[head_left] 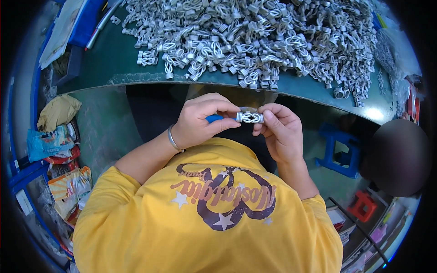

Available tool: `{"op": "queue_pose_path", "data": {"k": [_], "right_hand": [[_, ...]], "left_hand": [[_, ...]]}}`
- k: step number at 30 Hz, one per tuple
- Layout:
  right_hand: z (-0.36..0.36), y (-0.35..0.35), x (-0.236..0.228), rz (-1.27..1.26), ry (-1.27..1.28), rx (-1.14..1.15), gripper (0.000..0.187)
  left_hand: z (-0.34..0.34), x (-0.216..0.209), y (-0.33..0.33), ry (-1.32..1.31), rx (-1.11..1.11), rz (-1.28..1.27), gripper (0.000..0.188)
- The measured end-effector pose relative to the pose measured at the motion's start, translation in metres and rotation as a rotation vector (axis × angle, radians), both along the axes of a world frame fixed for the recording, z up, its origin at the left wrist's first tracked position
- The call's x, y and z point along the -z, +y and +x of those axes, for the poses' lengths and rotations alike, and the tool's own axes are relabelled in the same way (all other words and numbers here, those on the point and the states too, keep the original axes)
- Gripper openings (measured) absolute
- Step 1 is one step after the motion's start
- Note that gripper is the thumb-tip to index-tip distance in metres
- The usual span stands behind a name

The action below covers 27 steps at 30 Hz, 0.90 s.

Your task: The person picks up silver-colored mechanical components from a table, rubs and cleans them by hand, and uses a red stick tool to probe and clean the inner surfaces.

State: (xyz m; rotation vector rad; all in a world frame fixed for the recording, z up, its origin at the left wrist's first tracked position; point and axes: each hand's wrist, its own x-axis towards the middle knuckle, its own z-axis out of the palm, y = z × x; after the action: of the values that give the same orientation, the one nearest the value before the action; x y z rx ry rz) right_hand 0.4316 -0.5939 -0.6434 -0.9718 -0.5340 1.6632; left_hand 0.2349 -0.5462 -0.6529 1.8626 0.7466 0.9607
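Observation:
A silvery knot-shaped metal link with ribbed ends is held level between my two hands, in front of my chest and just short of the table edge. My left hand, with a bangle on the wrist, pinches its left end between thumb and fingers. Something blue shows inside that hand; its kind is mostly hidden. The thumb and fingers of my right hand close on the link's right end. Beyond both hands, a big heap of similar metal links covers much of the green table.
A blue plastic stool stands at the right, with a red stool nearer. Clear plastic bags lie at the table's right end. Packaged bags line the left side. A blurred dark round shape blocks part of the right.

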Motion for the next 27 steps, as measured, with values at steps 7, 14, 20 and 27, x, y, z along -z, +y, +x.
{"op": "queue_pose_path", "data": {"k": [7, 14, 20, 27], "right_hand": [[0.003, 0.001, 0.014, -0.018, -0.018, -0.045, 0.015], [0.0, 0.0, 0.022, -0.008, 0.099, -0.068, 0.015], [-0.001, 0.0, 0.02, -0.019, 0.125, -0.093, 0.014], [-0.01, 0.001, 0.021, 0.086, 0.054, -0.148, 0.012]], "left_hand": [[0.004, 0.007, -0.002, -0.041, -0.037, -0.124, 0.023], [0.003, 0.009, 0.003, -0.059, -0.021, -0.122, 0.021], [0.001, 0.013, 0.0, -0.059, -0.05, -0.2, 0.019], [-0.001, 0.0, 0.0, -0.061, -0.075, -0.099, 0.022]]}}
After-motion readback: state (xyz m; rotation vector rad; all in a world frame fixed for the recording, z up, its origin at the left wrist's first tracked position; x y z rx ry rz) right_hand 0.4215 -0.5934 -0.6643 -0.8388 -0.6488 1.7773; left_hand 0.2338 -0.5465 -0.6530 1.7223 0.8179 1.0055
